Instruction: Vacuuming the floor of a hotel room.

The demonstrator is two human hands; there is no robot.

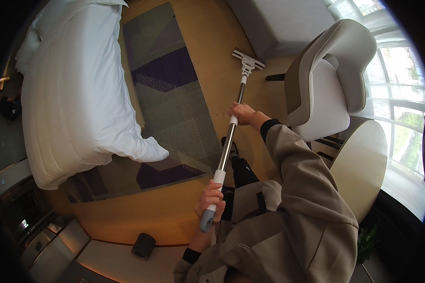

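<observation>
A mop [229,141] with a shiny metal pole, white joints and a grey end cap slants away from me across the floor. Its wide white head [247,61] rests on the wooden floor between the grey sofa-like block and the armchair. My left hand [210,200] is closed around the white grip near the capped end. Farther up, my right hand [242,113] wraps round the pole just above a white collar. Both arms wear brown sleeves with black cuffs.
A bed [75,104] with white bedding stands left, beside a grey and purple rug [163,80]. At right are a beige armchair [318,94], a round table [361,165] and curtained windows. A grey upholstered block [283,23] lies ahead. A dark cylinder [143,246] sits at lower left.
</observation>
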